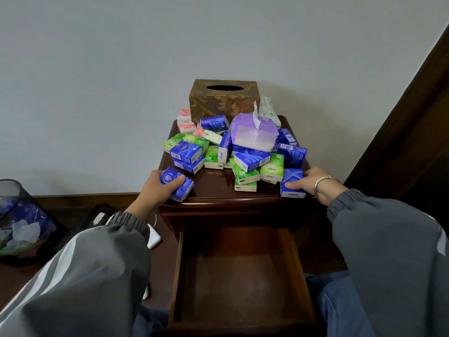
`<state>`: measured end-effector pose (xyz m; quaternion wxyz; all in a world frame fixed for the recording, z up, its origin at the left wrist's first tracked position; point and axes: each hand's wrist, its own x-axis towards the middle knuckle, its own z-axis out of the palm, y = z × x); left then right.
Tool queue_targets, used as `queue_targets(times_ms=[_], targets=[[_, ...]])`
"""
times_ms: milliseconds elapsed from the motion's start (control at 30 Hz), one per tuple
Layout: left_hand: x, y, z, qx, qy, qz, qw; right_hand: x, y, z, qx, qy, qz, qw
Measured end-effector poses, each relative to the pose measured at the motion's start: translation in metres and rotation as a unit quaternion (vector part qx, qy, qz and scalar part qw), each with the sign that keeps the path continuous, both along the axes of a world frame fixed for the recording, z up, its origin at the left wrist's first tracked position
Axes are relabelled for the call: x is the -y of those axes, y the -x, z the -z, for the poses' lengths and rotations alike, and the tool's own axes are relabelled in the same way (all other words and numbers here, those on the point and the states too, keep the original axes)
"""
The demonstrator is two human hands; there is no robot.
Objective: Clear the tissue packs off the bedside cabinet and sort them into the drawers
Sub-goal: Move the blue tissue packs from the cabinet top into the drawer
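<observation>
Two grey sleeves fill the bottom of the view, and between them the top drawer (240, 276) of the bedside cabinet stands pulled out, its wooden floor bare. Above it, on the cabinet's dark worktop (218, 188), lies the heap of tissue packs (233, 152): blue, green and a few pink ones, tumbled over one another across the middle and back of the surface.

The left hand (158, 188) is closed around a blue pack (178, 184) at the front left corner of the worktop, thumb on top and fingers wrapped under its near side. The right hand (313, 182), with a pale bracelet on its wrist, grips another blue pack (292, 183) at the front right edge, thumb pressed to its front face. The two hands are well apart, one at each side of the heap.

A purple soft pack (254, 135) with a tissue sticking up rests on the heap toward the back right. Behind it, against the wall, stands a brown patterned tissue box (223, 100). On the floor at far left is a dark mesh bin (21, 222) holding crumpled scraps, and a white charger (153, 237) lies near the left sleeve.
</observation>
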<state>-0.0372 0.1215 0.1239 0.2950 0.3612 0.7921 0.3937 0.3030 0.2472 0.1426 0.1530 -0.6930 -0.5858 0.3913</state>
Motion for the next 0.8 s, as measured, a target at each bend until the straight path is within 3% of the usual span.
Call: queue_targets(times_ms=[133,267,400,500,633,800], targets=[[0.0,0.002,0.002,0.003,-0.007,0.005,1.0,-0.002,-0.015,-0.008,-0.036,0.036,-0.012,0.999],[-0.001,0.005,0.005,-0.007,0.003,0.009,1.0,-0.013,-0.036,-0.026,-0.071,-0.052,-0.045,0.995],[-0.002,0.006,0.006,-0.013,0.006,0.007,1.0,-0.038,-0.035,-0.041,0.04,-0.134,-0.13,0.982],[-0.001,0.007,0.007,-0.005,0.004,0.008,1.0,-0.055,-0.03,-0.042,0.104,-0.118,-0.185,0.97],[-0.001,0.004,0.007,0.005,-0.002,-0.003,1.0,-0.066,-0.028,-0.034,0.078,-0.097,-0.202,0.971],[-0.001,0.0,0.006,0.014,-0.006,-0.009,1.0,-0.066,-0.03,-0.021,0.056,-0.159,-0.191,0.967]])
